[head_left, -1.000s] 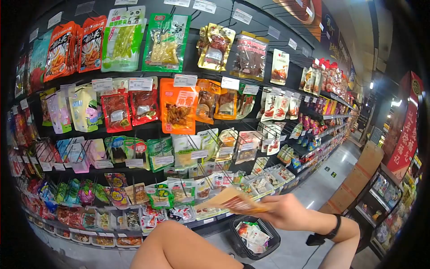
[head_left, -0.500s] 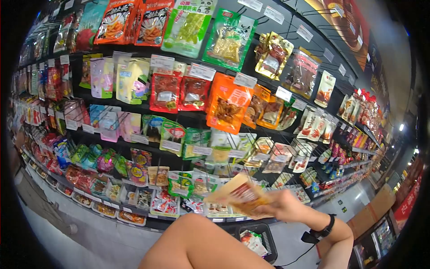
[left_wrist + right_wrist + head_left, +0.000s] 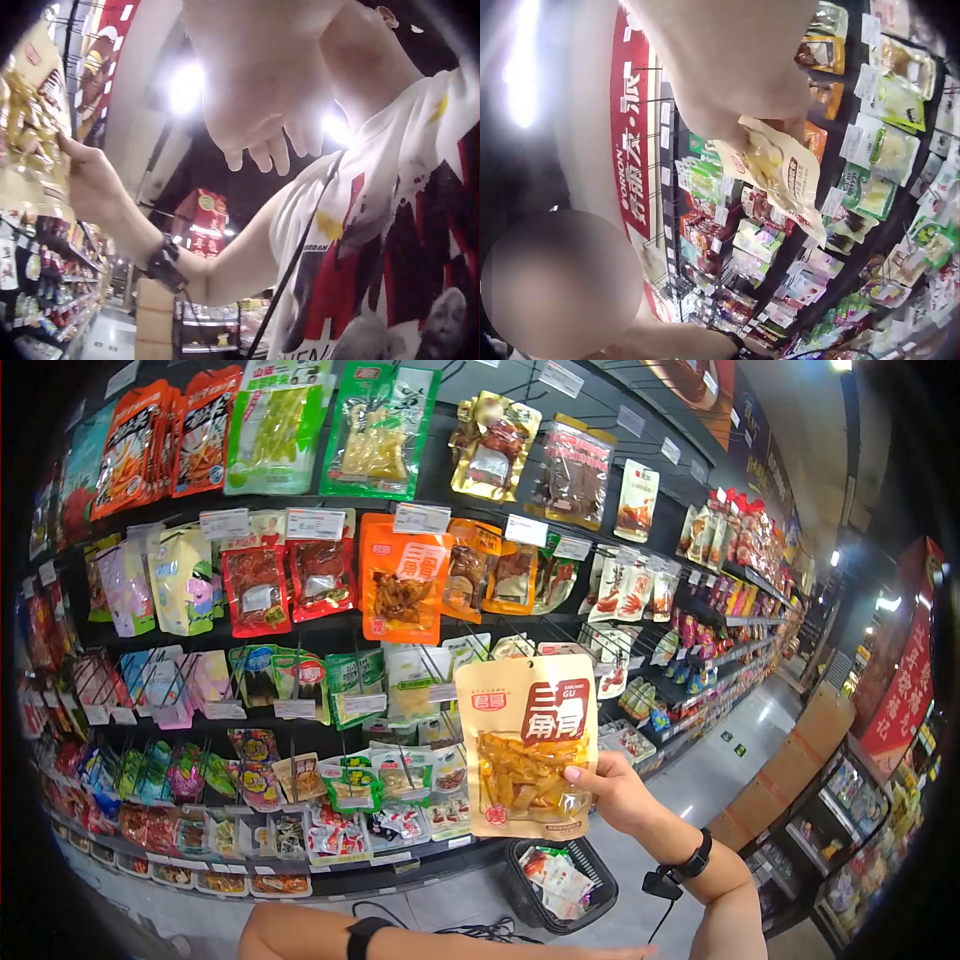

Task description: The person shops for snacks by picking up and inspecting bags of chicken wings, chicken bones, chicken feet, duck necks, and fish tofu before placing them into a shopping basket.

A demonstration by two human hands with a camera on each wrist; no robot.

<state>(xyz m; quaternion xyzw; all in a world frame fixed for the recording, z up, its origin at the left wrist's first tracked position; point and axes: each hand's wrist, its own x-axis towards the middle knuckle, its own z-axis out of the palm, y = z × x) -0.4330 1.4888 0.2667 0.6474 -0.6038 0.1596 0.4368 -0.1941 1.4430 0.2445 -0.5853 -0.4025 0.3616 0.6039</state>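
Observation:
My right hand [image 3: 625, 795] holds a flat beige snack pouch [image 3: 530, 750] by its right edge, thumb on the front and fingers behind. The pouch stands upright, printed front towards the head camera, with brown food pieces pictured and a hang hole on top. From the right wrist, its beige back [image 3: 780, 172] shows below the hand. My left forearm [image 3: 290, 935] crosses the bottom of the head view. In the left wrist view the left hand [image 3: 259, 112] hangs loose with nothing in its fingers, apart from the pouch.
A shelf wall of hanging snack packets fills the left, including an orange pouch [image 3: 400, 585] on a hook. A black basket [image 3: 580, 926] with several packets stands on the floor below the pouch. Cardboard boxes [image 3: 790, 760] stand across the aisle; dark cables [image 3: 490, 928] lie nearby.
The pouch has turned from a slanted, nearly edge-on pose to upright and facing the head camera, still in my right hand. My left arm sits lower in view. The head view swung and came back.

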